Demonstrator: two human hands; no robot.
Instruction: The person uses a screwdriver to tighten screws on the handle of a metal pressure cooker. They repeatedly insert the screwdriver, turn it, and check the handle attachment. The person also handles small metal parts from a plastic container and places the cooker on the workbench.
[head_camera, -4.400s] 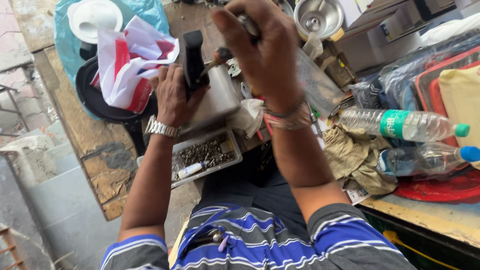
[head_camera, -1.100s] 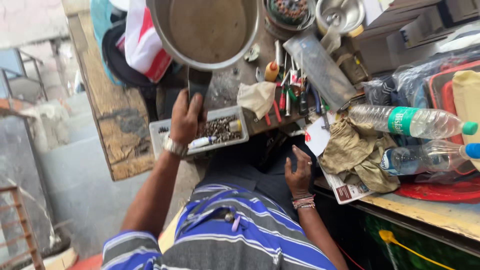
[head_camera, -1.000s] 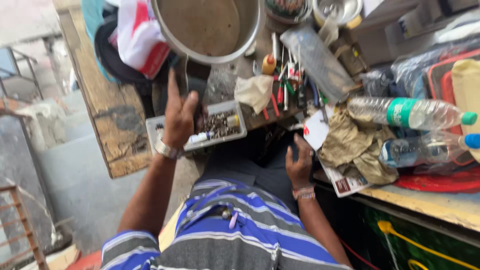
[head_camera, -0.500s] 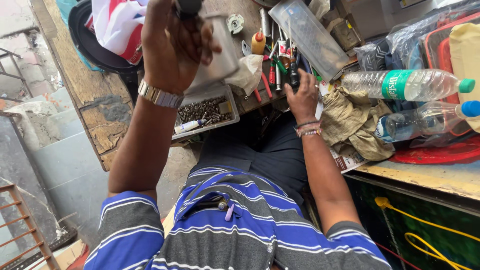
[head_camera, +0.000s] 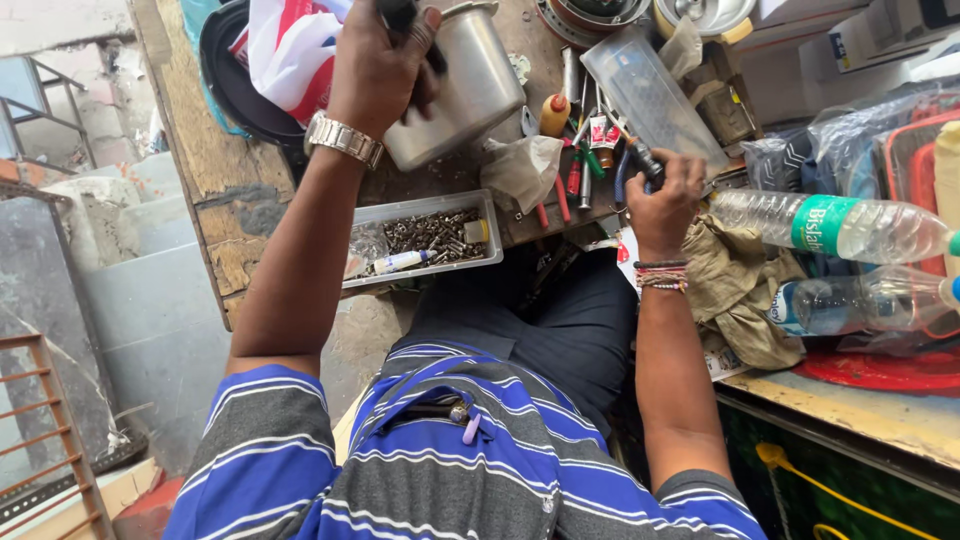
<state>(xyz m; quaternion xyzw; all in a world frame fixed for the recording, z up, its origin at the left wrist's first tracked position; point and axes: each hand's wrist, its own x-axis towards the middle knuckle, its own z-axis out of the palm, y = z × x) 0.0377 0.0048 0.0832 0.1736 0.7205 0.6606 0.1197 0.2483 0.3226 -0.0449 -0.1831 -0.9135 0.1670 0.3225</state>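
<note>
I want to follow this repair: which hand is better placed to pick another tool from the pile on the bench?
Right, probably. The right hand already grips a dark-handled tool at the tool pile; the left hand is occupied holding the metal pot by its handle.

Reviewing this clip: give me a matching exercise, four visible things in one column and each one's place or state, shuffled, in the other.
Things:
1. dull silver metal pot
2. shallow grey plastic tray of small metal screws
3. clear plastic bottle with a green label
4. dark-handled blue pliers

Places or states:
A. lying on its side at the right
B. gripped by its black handle in the left hand
C. at the bench's near edge, between the arms
D. grasped by the right hand

Pairs: 1-B, 2-C, 3-A, 4-D
</note>
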